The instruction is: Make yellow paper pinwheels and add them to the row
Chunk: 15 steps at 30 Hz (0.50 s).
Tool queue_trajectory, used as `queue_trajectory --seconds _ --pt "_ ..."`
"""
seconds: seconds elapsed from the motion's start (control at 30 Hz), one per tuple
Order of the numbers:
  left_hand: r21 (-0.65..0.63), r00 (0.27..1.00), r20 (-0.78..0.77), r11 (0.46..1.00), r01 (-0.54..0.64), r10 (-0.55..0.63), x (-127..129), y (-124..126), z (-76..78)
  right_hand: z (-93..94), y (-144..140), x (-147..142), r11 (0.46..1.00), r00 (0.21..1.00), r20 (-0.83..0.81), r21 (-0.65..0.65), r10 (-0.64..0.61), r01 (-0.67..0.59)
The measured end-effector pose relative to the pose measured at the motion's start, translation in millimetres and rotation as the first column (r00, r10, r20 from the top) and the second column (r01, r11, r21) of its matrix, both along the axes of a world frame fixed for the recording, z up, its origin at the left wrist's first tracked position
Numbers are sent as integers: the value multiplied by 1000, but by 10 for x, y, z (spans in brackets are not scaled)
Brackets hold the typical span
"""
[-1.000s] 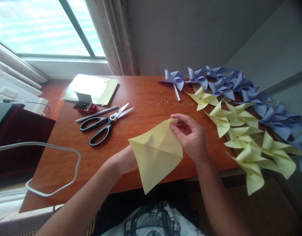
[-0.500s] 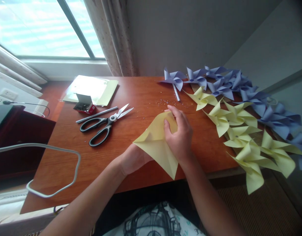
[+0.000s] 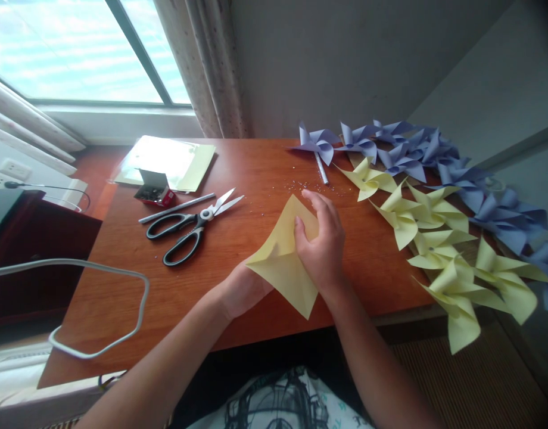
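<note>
The left hand (image 3: 242, 289) is mostly hidden under the yellow paper (image 3: 283, 262), so its grip cannot be seen. Left of the paper, the small box (image 3: 152, 189) has contents too small to tell, perhaps pins. The blue pinwheels (image 3: 501, 208) are cut off at the right edge.

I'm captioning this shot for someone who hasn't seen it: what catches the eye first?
At the centre, the right hand presses a folded yellow paper onto the wooden table, with the left hand under its near edge. Along the right side runs a spread of yellow pinwheels and purple pinwheels. Left of the hands lie black-handled scissors.
</note>
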<state>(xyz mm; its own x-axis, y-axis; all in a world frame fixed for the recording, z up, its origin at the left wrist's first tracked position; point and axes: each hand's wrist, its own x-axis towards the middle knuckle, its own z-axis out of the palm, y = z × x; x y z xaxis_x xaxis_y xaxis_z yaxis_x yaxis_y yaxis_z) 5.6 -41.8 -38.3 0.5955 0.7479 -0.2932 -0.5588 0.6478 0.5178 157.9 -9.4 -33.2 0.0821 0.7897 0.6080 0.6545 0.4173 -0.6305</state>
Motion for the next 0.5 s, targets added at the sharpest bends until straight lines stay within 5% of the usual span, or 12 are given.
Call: queue_trajectory --seconds 0.5 --pt "63 994 -109 998 -12 19 19 -8 -8 58 -4 -134 998 999 52 61 -13 10"
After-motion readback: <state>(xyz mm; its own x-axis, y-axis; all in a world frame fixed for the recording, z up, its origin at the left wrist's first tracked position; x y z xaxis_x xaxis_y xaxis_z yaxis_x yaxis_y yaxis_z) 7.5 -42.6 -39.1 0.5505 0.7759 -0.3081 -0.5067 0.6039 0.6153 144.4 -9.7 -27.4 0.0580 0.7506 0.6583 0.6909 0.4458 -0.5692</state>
